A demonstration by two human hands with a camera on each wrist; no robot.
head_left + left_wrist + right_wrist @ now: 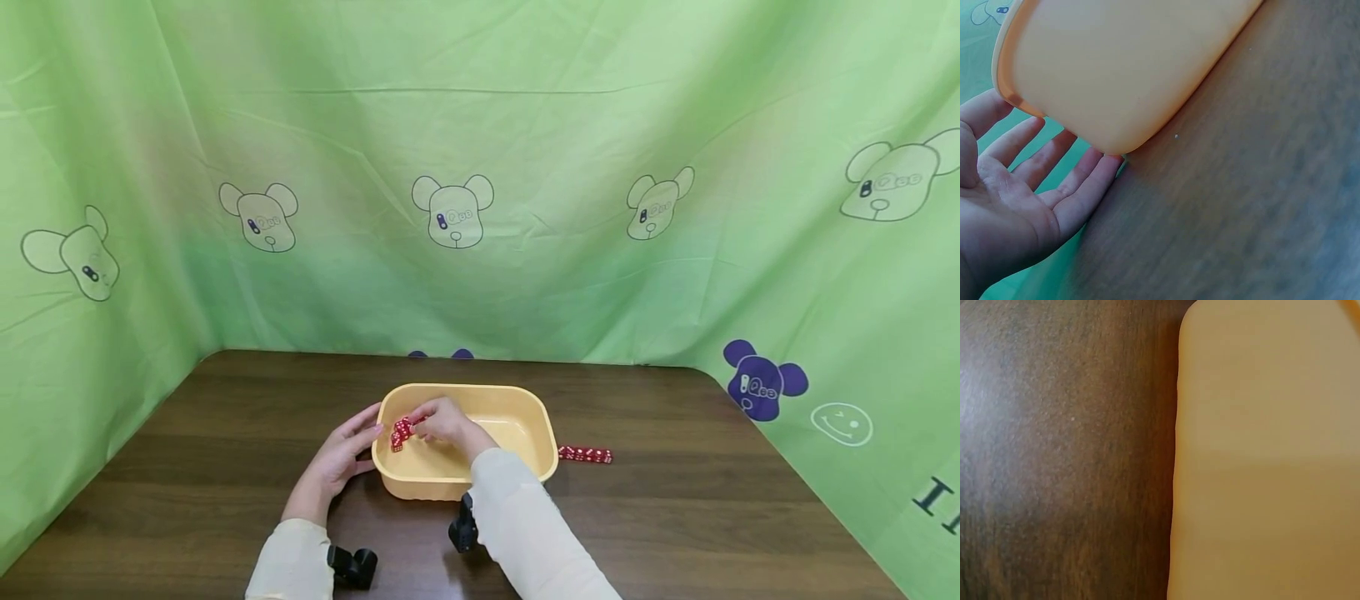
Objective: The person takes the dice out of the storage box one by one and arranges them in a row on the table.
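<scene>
A green cloth backdrop (525,167) printed with cartoon bear heads encloses a dark wooden table (712,517) on three sides. Near the table's middle stands a yellow plastic tub (525,417). We see the right hand (446,425) reaching over the near rim into the tub, its fingers curled round a cluster of red dice (401,433) held just inside the left wall; how many dice it pinches we cannot tell. The left hand (337,458) lies outside the tub, fingers (1079,181) straight and relaxed, their tips touching the tub's left outer wall and holding nothing. A short row of red dice on the table (585,454) lies just beside the tub's right wall.

As we judge it, the work is partly done: some dice are at the tub, while the row to the right remains outside it. The tub floor to the right of the hand looks bare.

For movement, the table offers open room on both sides and behind the tub; the backdrop stands well apart from it. The tub's raised rim is the nearest edge to the right wrist, and the left fingers occupy the strip beside the left wall.
</scene>
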